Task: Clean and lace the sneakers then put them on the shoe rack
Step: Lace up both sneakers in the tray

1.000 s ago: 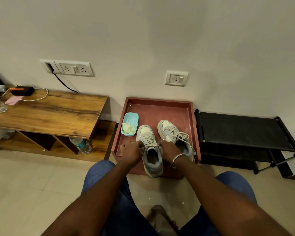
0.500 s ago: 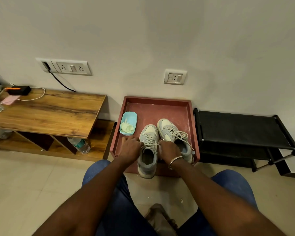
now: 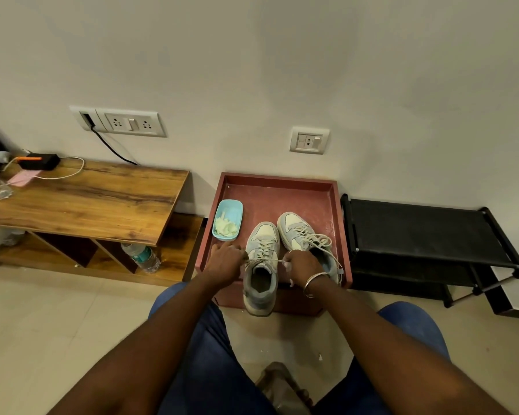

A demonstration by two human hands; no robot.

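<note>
Your left hand [image 3: 226, 262] and right hand [image 3: 302, 264] each pinch 1 end of the pale cord lace [image 3: 264, 260], fingers curled round it. The lace is drawn taut across the top eyelets of the near grey-and-cream sneaker [image 3: 263, 238]. This sneaker stands in the red square tray [image 3: 279, 178], and its heel appears to project past the near rim. The 2nd grey-and-cream sneaker [image 3: 294, 227] stands just right of it, laces loose. The black metal-framed shoe rack [image 3: 417, 232] stands right of the tray.

Risk 1: an uneven pull could drag the near sneaker off the near rim.
Risk 2: excess tension could slip 1 end from your fingers.
Risk 3: your right wrist could snag the loose laces of the 2nd sneaker.

Pull both ends equally.
</note>
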